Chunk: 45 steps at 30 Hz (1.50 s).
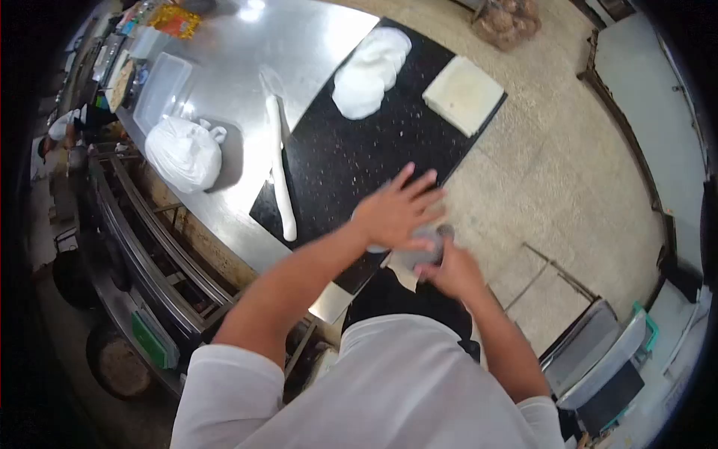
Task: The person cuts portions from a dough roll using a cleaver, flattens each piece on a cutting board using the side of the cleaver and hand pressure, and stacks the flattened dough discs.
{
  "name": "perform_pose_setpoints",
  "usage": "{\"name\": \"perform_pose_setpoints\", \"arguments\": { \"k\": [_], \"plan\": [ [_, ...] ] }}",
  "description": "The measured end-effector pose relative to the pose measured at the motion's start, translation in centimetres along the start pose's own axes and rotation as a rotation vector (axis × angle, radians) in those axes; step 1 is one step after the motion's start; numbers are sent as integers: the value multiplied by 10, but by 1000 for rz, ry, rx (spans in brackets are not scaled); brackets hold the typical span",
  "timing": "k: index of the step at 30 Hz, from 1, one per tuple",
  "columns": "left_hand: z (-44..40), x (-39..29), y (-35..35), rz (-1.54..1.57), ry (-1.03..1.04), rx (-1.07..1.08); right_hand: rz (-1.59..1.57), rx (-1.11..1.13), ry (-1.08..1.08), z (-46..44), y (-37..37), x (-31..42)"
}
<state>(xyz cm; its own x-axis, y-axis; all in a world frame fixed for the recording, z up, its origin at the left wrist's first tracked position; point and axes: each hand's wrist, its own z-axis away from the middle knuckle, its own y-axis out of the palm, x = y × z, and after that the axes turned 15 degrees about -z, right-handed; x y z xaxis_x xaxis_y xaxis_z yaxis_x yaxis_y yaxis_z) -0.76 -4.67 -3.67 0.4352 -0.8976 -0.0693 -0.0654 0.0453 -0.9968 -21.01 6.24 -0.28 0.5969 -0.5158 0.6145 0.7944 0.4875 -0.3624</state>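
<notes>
My left hand (pixel 396 213) has its fingers spread, palm down, over the near end of the black board (pixel 314 168); pale edges show beside it. Close by on the right, my right hand (pixel 455 271) is curled round a blurred greyish object (pixel 425 251) that I cannot make out. Overlapping flat white dough rounds (pixel 366 75) lie at the board's far end. A square pale stack (pixel 464 95) rests at its right corner. One long white dough rope (pixel 277 165) stretches along the board's left edge, partly on the metal table.
On the steel table (pixel 295 34) are a knotted white plastic bag (pixel 185 153) and a clear container (pixel 163 90). Metal racks (pixel 142 232) stand at the left. A brown-filled bag (pixel 506 21) is on the floor beyond. Grey trays (pixel 598 344) lean at the lower right.
</notes>
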Motion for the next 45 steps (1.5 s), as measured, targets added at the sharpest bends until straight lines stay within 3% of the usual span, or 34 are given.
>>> {"name": "perform_pose_setpoints", "arguments": {
  "k": [5, 8, 11, 13, 15, 16, 18, 19, 21, 25, 28, 34, 37, 39, 41, 43, 45],
  "plan": [
    [-44, 57, -6, -94, -17, -224, 129, -196, -134, -29, -41, 42],
    [-44, 57, -24, -123, -188, -402, 87, -405, -228, -26, -15, 31],
    [-20, 34, -55, 196, -623, -32, -104, -311, -63, 21, 34, 5],
    [9, 35, -35, 429, -473, 334, -60, -291, -52, 72, 68, -12],
    [33, 19, -64, 674, -522, 509, -32, -232, 50, 112, 79, -17],
    [46, 12, -62, 670, -522, 495, -24, -241, 42, 122, 78, -19],
    [65, 6, -41, 686, -812, 130, 4, -201, 72, 130, 68, -22],
    [71, 1, -33, 685, -812, 130, 3, -201, 72, 127, 59, -18],
    [78, -6, -21, 644, -868, -178, -2, -328, -98, 96, 30, -6],
    [82, -31, -44, 546, -954, -194, 36, -344, -313, 18, -16, 41],
    [81, -49, -47, 328, -904, -152, 135, -308, -408, -33, -26, 51],
    [68, -73, -35, 217, -1108, -233, 142, -29, -319, -60, -50, 68],
    [64, -73, -38, 177, -1241, -294, 166, 76, -384, -76, -62, 68],
    [62, -74, -48, 593, -1509, -240, 199, 126, -406, -81, -60, 69],
    [69, -78, -58, 701, -1582, -131, 294, 298, -366, -72, -49, 66],
    [82, -83, -59, 1144, -1589, -355, 339, 398, -482, -56, -35, 53],
    [87, -91, -77, 1219, -1603, -466, 301, 456, -495, -57, -44, 46]
  ]
}}
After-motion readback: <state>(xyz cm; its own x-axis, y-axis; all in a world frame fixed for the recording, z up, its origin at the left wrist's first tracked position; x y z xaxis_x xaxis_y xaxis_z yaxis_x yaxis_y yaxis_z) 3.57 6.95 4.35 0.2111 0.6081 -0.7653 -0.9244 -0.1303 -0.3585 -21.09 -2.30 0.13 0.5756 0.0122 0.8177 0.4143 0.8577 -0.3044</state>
